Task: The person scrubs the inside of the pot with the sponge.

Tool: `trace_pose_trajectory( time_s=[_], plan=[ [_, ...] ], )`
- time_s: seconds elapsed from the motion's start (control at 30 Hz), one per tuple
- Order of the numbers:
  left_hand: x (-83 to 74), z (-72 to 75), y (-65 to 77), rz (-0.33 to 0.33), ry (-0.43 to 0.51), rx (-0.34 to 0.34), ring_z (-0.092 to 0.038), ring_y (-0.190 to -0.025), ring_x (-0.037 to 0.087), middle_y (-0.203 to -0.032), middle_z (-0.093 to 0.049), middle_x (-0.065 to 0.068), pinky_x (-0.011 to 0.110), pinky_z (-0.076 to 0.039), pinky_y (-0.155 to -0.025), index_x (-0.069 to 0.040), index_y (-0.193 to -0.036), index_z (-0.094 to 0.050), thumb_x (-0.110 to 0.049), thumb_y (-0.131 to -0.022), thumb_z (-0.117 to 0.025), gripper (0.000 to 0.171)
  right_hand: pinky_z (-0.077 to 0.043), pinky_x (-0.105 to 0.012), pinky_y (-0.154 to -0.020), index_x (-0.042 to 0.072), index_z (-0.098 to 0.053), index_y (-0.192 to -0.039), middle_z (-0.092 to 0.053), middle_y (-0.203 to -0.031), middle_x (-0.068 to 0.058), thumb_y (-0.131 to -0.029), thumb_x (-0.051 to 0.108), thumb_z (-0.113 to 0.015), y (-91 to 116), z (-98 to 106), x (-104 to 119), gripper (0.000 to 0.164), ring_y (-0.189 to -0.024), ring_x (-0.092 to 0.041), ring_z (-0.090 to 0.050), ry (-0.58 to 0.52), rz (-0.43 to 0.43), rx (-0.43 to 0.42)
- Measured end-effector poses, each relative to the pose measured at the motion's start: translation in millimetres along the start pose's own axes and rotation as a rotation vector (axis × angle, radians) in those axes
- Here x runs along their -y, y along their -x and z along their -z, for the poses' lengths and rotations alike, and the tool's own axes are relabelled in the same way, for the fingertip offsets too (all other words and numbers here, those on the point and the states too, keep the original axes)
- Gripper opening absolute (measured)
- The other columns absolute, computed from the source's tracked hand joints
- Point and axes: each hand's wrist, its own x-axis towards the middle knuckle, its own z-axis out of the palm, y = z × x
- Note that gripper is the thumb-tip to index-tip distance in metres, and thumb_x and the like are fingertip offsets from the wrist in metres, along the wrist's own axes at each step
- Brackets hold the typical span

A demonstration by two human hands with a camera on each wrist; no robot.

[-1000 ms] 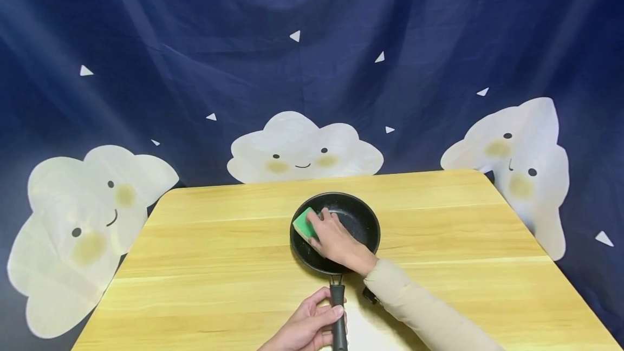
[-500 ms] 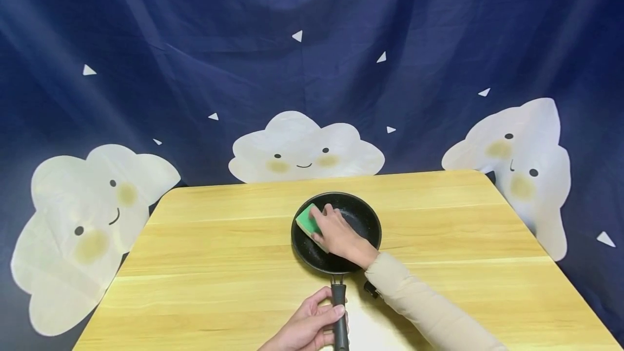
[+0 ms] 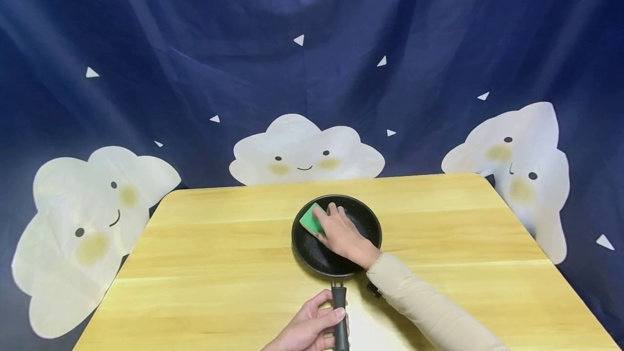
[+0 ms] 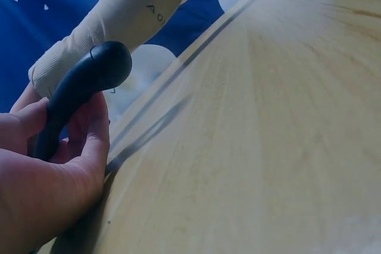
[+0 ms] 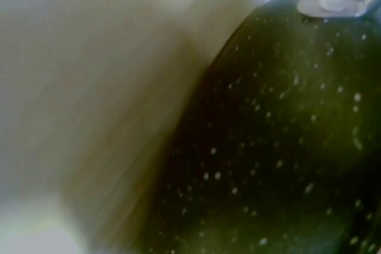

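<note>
A black frying pan point(image 3: 363, 221) lies on the wooden table, its handle point(image 3: 339, 298) pointing towards me. My left hand point(image 3: 308, 323) grips that handle, thumb on top. The left wrist view shows the rounded handle end point(image 4: 110, 66) sticking out past the fingers of the left hand point(image 4: 53, 191). Inside the pan, my right hand point(image 3: 343, 236) holds a green-topped sponge point(image 3: 310, 221) against the left part of the cooking surface. Part of the sponge is hidden under the fingers. The right wrist view has only the speckled pan point(image 5: 268, 141); hand and sponge are out of it.
The wooden table point(image 3: 214, 264) extends to both sides of the pan. Behind it hangs a dark blue curtain point(image 3: 244, 58) with cloud faces. A beige sleeve point(image 3: 419, 297) crosses the table at right, with a small black object point(image 3: 373, 289) beneath the cuff.
The right hand has shifted the sponge slightly right and away from me inside the pan. The left hand keeps its grip on the handle. The whole head view has drifted a little.
</note>
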Motion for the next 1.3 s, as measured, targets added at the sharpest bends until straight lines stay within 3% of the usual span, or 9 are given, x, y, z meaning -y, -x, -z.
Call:
trace_pose_trajectory(
  time_s=[0.37, 0.67, 1.1, 1.3],
  plan=[
    [2.0, 0.3, 0.7, -0.012, 0.014, 0.028, -0.065, -0.081, 0.01, -0.092, -0.062, -0.002, 0.031, -0.06, -0.079, -0.012, -0.124, -0.05, -0.008, -0.107, -0.053, 0.018, -0.049, -0.038, -0.057, 0.01, -0.057, -0.116, -0.051, -0.1, -0.016, -0.087, 0.015, -0.083, 1, -1, -7, 0.039, -0.081, -0.031, -0.048, 0.093, -0.006, -0.021],
    [3.4, 1.5, -0.2, -0.072, 0.018, 0.091, -0.066, -0.086, 0.009, -0.093, -0.065, -0.003, 0.03, -0.06, -0.079, -0.012, -0.124, -0.048, -0.006, -0.108, -0.048, 0.017, -0.05, -0.042, -0.059, 0.015, -0.061, -0.114, -0.053, -0.102, -0.018, -0.084, 0.013, -0.084, 3, 7, -15, 0.038, -0.083, -0.033, -0.049, 0.187, -0.012, -0.02],
    [2.6, 0.8, 0.7, -0.057, 0.025, 0.065, -0.065, -0.086, 0.009, -0.095, -0.064, -0.002, 0.031, -0.06, -0.08, -0.011, -0.125, -0.048, -0.007, -0.108, -0.05, 0.017, -0.053, -0.046, -0.067, 0.014, -0.063, -0.115, -0.057, -0.108, -0.022, -0.084, 0.016, -0.084, 8, 15, -23, 0.038, -0.091, -0.038, -0.054, 0.312, 0.016, 0.004],
    [2.1, 0.2, 1.3, -0.049, 0.021, 0.067, -0.064, -0.085, 0.008, -0.092, -0.063, -0.004, 0.032, -0.06, -0.082, -0.013, -0.125, -0.049, -0.007, -0.109, -0.049, 0.017, -0.054, -0.049, -0.071, 0.013, -0.063, -0.118, -0.057, -0.113, -0.024, -0.084, 0.015, -0.084, 11, 15, -27, 0.04, -0.097, -0.04, -0.055, 0.313, 0.004, 0.006]
  ],
)
